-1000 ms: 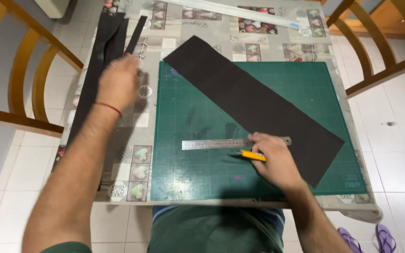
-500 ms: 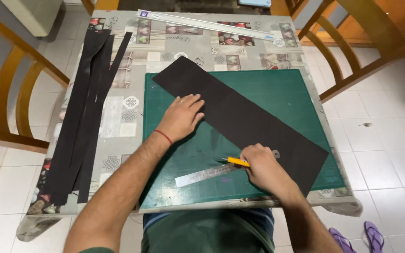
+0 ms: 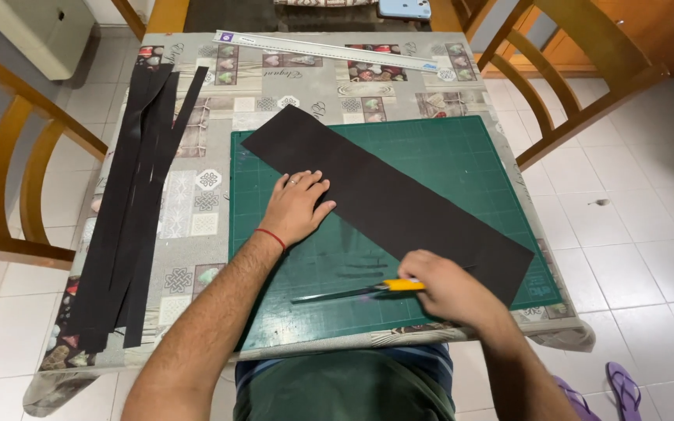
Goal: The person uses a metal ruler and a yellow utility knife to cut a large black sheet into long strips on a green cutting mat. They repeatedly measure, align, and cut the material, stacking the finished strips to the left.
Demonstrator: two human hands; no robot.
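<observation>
Currently the black sheet (image 3: pixel 399 204) lies diagonally across the green cutting mat (image 3: pixel 470 156), running from upper left of the mat down to its lower right corner. Left hand (image 3: pixel 296 206) is mid-frame, flat, palm down, fingers spread and pointing up-right, fingertips resting on the lower edge of the sheet, heel of the hand on the mat; it grips nothing. A red string sits on that wrist, forearm coming in from the lower left of the frame. Right hand (image 3: pixel 448 288) is lower centre-right, closed around the yellow knife (image 3: pixel 404 285), knuckles up, just below the sheet's lower edge near its right end. A metal ruler (image 3: pixel 335 294) lies on the mat from the knife toward the left, slightly tilted; can't tell if the hand also presses it. Hands well apart, with bare mat between them. Cut black strips (image 3: pixel 130 210) are piled along the left side of the table (image 3: pixel 220 109), off the mat. Long white ruler (image 3: pixel 325 51) lies across the top of the table. Wooden chairs (image 3: pixel 579 78) stand left and right of the table.
</observation>
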